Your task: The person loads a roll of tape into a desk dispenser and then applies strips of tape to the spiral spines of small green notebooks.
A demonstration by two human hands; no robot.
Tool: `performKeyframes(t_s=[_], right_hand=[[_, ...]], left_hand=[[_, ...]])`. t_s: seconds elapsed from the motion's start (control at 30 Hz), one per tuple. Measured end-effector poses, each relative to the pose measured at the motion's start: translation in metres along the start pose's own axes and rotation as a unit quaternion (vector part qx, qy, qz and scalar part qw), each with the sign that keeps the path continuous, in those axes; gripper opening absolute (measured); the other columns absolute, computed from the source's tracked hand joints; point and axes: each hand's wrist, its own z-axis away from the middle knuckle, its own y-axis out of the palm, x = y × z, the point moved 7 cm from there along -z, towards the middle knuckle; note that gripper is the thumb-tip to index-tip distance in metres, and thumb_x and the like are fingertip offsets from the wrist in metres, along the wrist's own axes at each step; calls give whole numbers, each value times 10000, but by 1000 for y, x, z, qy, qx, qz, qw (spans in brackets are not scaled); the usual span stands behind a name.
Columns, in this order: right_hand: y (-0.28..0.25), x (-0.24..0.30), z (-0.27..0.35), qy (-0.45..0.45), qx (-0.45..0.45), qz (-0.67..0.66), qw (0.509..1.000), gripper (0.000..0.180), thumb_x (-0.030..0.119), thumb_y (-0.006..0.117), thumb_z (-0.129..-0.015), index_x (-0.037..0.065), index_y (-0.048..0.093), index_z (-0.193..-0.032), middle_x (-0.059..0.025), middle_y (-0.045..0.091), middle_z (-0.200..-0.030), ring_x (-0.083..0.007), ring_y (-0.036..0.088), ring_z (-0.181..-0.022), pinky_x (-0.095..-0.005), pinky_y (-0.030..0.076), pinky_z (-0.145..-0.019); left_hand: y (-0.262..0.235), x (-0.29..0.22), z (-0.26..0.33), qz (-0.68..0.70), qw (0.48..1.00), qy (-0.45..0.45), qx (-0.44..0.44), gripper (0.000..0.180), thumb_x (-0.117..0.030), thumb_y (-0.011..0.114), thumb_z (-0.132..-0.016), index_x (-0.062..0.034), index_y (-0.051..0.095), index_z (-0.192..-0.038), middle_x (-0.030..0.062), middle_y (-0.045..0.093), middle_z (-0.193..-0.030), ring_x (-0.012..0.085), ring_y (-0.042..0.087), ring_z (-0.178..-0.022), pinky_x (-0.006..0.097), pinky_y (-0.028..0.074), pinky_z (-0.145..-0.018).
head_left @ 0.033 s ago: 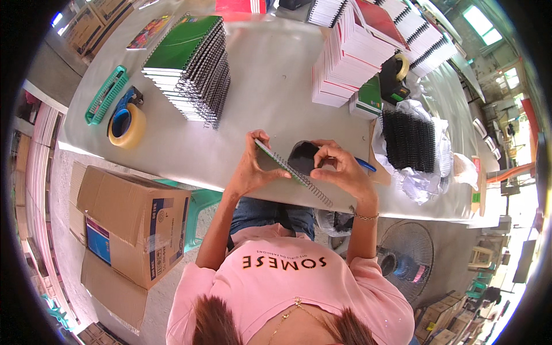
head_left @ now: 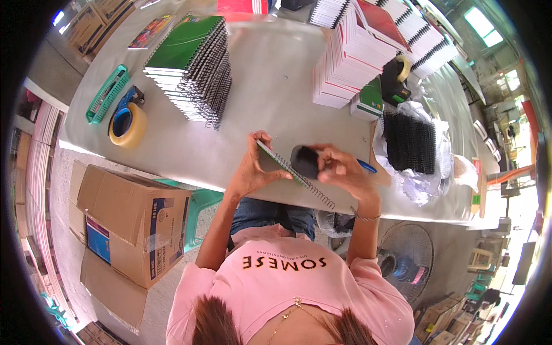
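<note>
You wear a pale pink, short-sleeved top [head_left: 247, 279] with large dark lettering [head_left: 284, 263] across the chest and a smaller printed line beside it. A thin gold-coloured necklace [head_left: 284, 315] shows at your neckline, a chain bracelet [head_left: 367, 218] circles your right wrist [head_left: 365, 208], and your jeans [head_left: 259, 213] are blue.

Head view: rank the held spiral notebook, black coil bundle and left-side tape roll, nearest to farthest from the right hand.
1. Spiral notebook: just left of the right hand.
2. Coil bundle: to its right.
3. Tape roll: far left.

Bright daylight from windows [head_left: 483, 27] at right, glare on the table [head_left: 259, 86], fisheye curvature toward blackened edges.
</note>
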Motion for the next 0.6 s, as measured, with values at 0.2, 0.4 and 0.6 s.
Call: performKeyframes(t_s=[0.2,0.4,0.6], right_hand=[[18,14,0,3,58,-20,998,257,110,827,-736,55,635,-897,-102,538,-1311,-103,558,-974,-255,445,-854],[4,-9,-8,45,2,-28,999,288,196,827,-756,51,608,-875,-110,481,-1364,-86,541,-960,-266,431,-841],[18,14,-7,-50,24,-35,998,270,200,803,-800,28,630,-915,-43,579,-1160,-91,566,-900,-245,478,-808]], left_hand=[[-1,2,1,17,1000,-15,-7,968,-283,973,-539,-71,343,-1244,65,420,-1100,206,459,-1023,334,403,-928],[2,-4,-2,-7,999,-31,2,967,-294,971,-541,-69,345,-1244,76,426,-1149,221,457,-1083,338,396,-959],[2,2,0,2,1000,-17,15,974,-317,967,-543,-62,343,-1246,84,432,-1148,229,456,-1089,342,390,-970]])
